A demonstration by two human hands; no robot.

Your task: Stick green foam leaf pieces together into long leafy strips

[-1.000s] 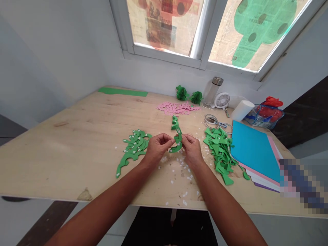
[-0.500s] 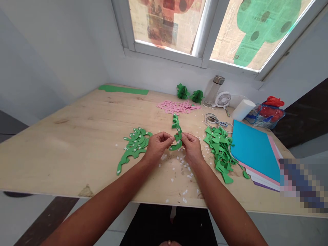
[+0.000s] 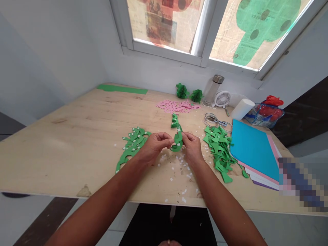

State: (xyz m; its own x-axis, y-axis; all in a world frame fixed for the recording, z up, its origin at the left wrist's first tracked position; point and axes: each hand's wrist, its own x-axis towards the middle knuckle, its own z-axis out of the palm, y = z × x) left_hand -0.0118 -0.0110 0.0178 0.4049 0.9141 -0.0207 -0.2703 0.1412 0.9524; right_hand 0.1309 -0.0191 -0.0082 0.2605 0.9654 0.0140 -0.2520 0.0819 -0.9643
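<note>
A curved green paper cut-out [image 3: 179, 138] with a scalloped edge and small white squares stands over the middle of the table. My right hand [image 3: 191, 145] pinches its right edge between thumb and finger. My left hand [image 3: 157, 145] is closed in a pinch at the cut-out's left side; what lies between its fingertips is too small to make out. Just beyond, a small folded green paper piece [image 3: 174, 120] shows. Left of my left hand lies a pile of similar green cut-outs [image 3: 135, 139] with white squares, partly covered by my forearm.
White paper bits [image 3: 183, 194] are scattered between my arms. To the right lie green scraps [image 3: 219, 147], coloured sheets [image 3: 253, 147] and scissors [image 3: 225, 126]. Behind are pink cut-outs [image 3: 176, 106], green paper ornaments [image 3: 181, 91], a bottle [image 3: 212, 90], a fan [image 3: 222, 99] and a white roll [image 3: 243, 108].
My left fingertips have drawn slightly left from the green cut-out's edge. My left forearm now covers more of the left pile. The right hand keeps its pinch.
</note>
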